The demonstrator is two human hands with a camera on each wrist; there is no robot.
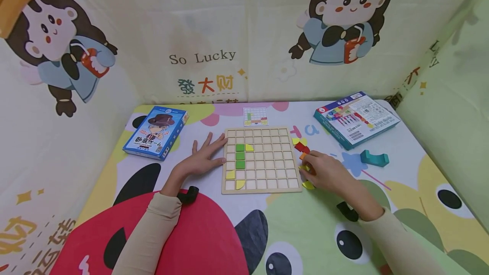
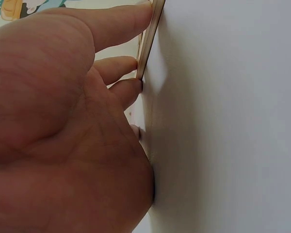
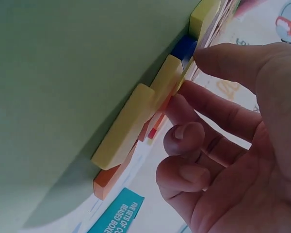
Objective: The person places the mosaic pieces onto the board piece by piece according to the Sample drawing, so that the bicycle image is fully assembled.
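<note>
A square wooden grid board (image 1: 261, 192) lies flat on the table. On its left part sit several green squares (image 1: 240, 156) and several yellow pieces (image 1: 230, 175). My left hand (image 1: 198, 158) has its fingers spread, the tips touching the board's left edge (image 2: 150, 41). At the board's right side my right hand (image 1: 324, 171) pinches a small yellow piece (image 3: 185, 75) between thumb and index finger, the other fingers loosely curled. Close by lie a red piece (image 1: 301, 147), a blue piece (image 3: 184, 47), an orange piece (image 3: 113, 175) and more yellow pieces (image 3: 123, 128), partly hidden by the hand.
Behind the board lies a small pattern card (image 1: 255, 116). A blue game box (image 1: 155, 133) stands at the left and a teal-edged box (image 1: 356, 119) at the back right. Near the latter is a teal bracket-shaped piece (image 1: 374, 158). A printed cloth wall (image 1: 267, 33) closes off the back.
</note>
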